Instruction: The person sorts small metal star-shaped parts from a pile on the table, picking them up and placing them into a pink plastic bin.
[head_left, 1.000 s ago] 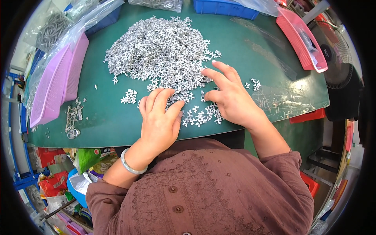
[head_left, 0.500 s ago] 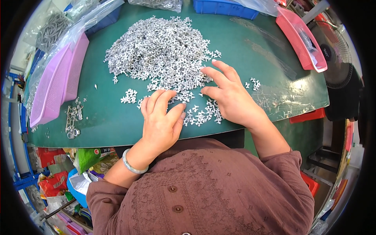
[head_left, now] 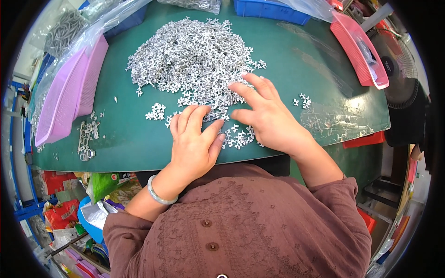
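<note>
A big heap of small silver metal parts [head_left: 190, 55], each with several short prongs, lies on the green tabletop [head_left: 306, 65]. At the heap's near edge, my left hand [head_left: 193, 143] rests with its fingertips on loose parts, thumb and fingers apart. My right hand [head_left: 273, 118] reaches in from the right, fingers spread over the heap's lower right side. Between and just below the hands lies a scatter of the same parts [head_left: 238, 139]. A little cluster [head_left: 155, 111] sits left of my left hand. Neither hand visibly grips a part, though some fingertips are hidden among them.
Purple baskets [head_left: 69, 97] stand at the left edge, with ring-like metal pieces [head_left: 85, 141] near them. At the back is a blue bin [head_left: 271, 11]; a pink basket [head_left: 359, 51] stands at the right, beside a black fan [head_left: 394, 69]. A few parts [head_left: 303, 100] lie right of my right hand.
My right hand has shifted a little left, toward my left hand, over the loose parts. My left hand stays nearly in place. The whole view has shifted slightly.
</note>
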Action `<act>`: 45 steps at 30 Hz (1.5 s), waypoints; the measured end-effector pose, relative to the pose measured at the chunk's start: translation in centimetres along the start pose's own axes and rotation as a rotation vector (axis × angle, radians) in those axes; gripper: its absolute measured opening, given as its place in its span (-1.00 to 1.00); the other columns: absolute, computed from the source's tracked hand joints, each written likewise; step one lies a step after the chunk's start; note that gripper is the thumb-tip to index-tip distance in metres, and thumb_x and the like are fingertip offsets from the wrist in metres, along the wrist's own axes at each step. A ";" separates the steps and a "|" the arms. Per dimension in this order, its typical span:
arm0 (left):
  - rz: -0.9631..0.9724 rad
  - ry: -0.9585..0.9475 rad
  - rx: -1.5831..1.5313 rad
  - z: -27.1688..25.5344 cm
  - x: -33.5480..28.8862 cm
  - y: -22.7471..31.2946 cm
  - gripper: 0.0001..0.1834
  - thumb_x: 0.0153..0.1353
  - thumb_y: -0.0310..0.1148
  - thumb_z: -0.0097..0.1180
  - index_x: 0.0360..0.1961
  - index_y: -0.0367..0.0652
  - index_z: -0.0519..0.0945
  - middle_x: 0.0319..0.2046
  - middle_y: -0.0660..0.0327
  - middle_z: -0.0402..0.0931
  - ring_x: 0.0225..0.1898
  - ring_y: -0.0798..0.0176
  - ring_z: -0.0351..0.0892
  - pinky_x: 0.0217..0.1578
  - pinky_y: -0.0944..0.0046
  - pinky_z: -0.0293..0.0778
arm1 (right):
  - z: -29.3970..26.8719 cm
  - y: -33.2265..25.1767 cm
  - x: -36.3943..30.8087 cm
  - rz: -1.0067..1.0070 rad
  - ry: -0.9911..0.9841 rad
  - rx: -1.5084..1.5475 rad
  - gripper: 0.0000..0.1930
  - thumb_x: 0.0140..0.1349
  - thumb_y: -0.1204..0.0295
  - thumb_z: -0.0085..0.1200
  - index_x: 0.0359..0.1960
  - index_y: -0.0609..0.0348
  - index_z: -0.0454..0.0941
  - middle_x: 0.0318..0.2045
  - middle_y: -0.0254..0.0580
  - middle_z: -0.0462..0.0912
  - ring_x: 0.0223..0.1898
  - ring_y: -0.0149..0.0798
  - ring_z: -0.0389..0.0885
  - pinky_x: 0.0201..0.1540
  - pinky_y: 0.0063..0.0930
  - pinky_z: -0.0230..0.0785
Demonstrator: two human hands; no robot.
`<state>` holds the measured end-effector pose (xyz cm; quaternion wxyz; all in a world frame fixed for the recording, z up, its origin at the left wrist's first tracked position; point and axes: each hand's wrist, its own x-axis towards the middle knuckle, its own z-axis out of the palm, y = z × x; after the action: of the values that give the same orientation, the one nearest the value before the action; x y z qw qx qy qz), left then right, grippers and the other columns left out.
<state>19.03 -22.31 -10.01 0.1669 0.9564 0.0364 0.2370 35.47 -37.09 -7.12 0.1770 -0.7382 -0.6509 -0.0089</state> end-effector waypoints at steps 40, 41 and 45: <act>-0.053 0.106 -0.049 -0.6 -0.7 -1.1 -0.65 -0.09 -0.63 0.17 -0.22 -0.10 0.69 0.00 0.03 0.50 0.12 -0.11 0.42 0.15 -0.04 0.22 | 0.9 -1.0 0.5 -0.065 0.023 0.086 -0.73 0.02 0.57 0.10 -0.23 0.07 0.74 0.24 0.01 0.43 0.38 0.17 0.17 0.39 0.19 0.03; -0.056 0.107 -0.047 -0.7 -0.8 -1.1 -0.65 -0.09 -0.63 0.17 -0.22 -0.10 0.69 0.00 0.03 0.50 0.12 -0.11 0.42 0.15 -0.04 0.22 | 0.7 -1.0 0.4 -0.070 -0.004 0.107 -0.72 0.02 0.57 0.10 -0.23 0.07 0.74 0.24 0.01 0.43 0.38 0.16 0.18 0.39 0.18 0.03; -0.049 0.119 -0.060 -0.7 -0.8 -1.2 -0.66 -0.10 -0.63 0.16 -0.24 -0.10 0.70 0.00 0.03 0.50 0.13 -0.12 0.42 0.15 -0.05 0.21 | 0.5 -0.5 0.2 -0.069 -0.007 0.134 -0.73 0.02 0.58 0.10 -0.24 0.08 0.74 0.24 0.01 0.43 0.38 0.16 0.18 0.39 0.17 0.03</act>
<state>17.99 -21.12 -10.23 0.1989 0.9339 0.0623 0.2903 34.95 -36.76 -7.41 0.2233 -0.7019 -0.6756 0.0315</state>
